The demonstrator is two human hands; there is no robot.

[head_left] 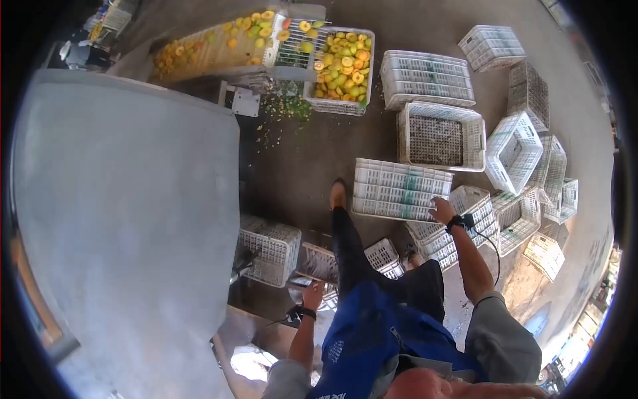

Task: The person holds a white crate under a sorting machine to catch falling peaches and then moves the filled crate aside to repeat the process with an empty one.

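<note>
The right hand (442,210) gripped the near edge of a white crate (401,189), fingers closed over its rim, holding it upside down above the floor (299,159) with its slatted side facing up. The left hand (312,292) hung low beside the person's leg, near a crate lying on the floor (269,249); whether its fingers were closed or spread could not be told. Both wrists carried dark bands. One foot (338,195) stood forward on the floor, just left of the held crate. Beyond it, an empty crate (440,136) sat upright, with another overturned one (427,78) behind. More empty crates (525,173) lay tumbled toward the right. At the far end, a crate of cut yellow fruit (342,66) stood under a conveyor (219,43) carrying more fruit. A large grey surface (126,219) filled the left.
</note>
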